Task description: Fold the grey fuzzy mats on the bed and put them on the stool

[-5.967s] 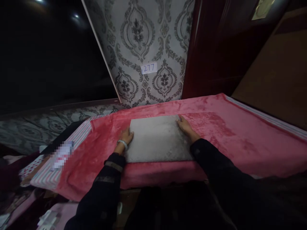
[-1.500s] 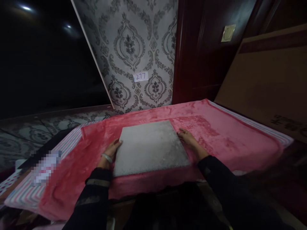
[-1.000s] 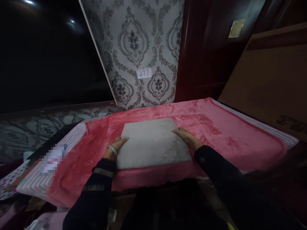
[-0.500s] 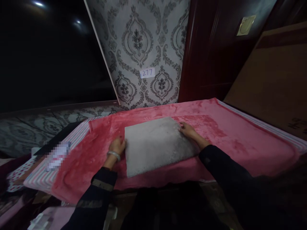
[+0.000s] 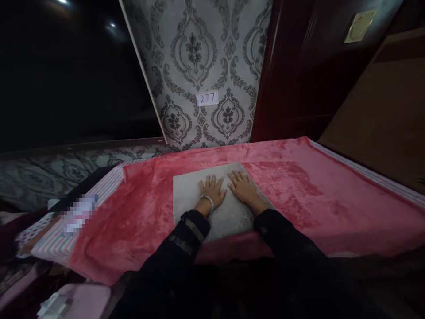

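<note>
A grey, soft-looking rectangular mat (image 5: pixel 186 195) lies slightly askew on a pink plush blanket (image 5: pixel 338 190). Flat on the mat's upper middle rests my left hand (image 5: pixel 212 192), fingers spread, a bracelet at its wrist. Just right of it, my right hand (image 5: pixel 244 188) also presses flat on the mat with fingers stretched out. Neither hand grips anything. My dark sleeves cover part of the mat's near edge. A darker, rubbed-looking patch shows in the blanket's pile to the right of the mat.
Striped cloth (image 5: pixel 53 239) shows under the blanket's left edge. A large dark screen (image 5: pixel 73 75) stands at back left, patterned wallpaper (image 5: pixel 195 53) behind. A big cardboard box (image 5: pixel 388 106) leans at the right. A pink stool-like surface (image 5: pixel 86 297) sits low at the left.
Both hands have left the mat's left and right edges and moved inward onto its top, fingers now spread flat. The mat has stayed in about the same place on the blanket.
</note>
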`<state>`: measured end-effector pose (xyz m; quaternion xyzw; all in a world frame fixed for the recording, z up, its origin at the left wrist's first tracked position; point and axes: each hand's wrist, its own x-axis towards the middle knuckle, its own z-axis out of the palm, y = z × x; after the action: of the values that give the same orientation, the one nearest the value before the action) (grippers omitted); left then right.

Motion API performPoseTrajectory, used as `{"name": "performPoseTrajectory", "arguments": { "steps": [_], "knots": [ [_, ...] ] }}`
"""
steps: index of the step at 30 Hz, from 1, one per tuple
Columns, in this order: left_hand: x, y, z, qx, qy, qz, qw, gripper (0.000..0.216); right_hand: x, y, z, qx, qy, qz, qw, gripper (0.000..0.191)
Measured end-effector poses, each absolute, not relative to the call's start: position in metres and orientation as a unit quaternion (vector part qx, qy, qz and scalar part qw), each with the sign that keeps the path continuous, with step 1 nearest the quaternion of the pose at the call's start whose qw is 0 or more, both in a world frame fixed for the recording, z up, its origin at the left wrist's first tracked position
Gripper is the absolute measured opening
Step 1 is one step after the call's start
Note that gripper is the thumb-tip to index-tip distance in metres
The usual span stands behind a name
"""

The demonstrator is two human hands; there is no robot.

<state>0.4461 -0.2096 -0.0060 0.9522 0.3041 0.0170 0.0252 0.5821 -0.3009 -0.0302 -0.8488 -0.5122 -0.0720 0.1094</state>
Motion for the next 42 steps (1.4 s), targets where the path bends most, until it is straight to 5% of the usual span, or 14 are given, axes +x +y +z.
{"name": "performPoseTrajectory", "arguments": {
  "steps": [15, 26, 42],
  "knots": [
    [0.355, -0.126, 0.011, 0.879, 0.474, 0.007, 0.041, 0.066, 0.587, -0.299, -0.025, -0.849, -0.513, -0.049, 0.12, 0.054],
    [0.352, -0.242, -0.007, 0.962, 0.273, 0.018, -0.021, 0.063, 0.581, -0.387, -0.032, -0.835, -0.528, -0.04, 0.148, 0.057],
    [0.286, -0.225, -0.024, 0.9, 0.434, 0.051, 0.004, 0.062, 0.568, -0.399, -0.043, -0.849, -0.504, -0.061, 0.146, 0.056]
  ]
}}
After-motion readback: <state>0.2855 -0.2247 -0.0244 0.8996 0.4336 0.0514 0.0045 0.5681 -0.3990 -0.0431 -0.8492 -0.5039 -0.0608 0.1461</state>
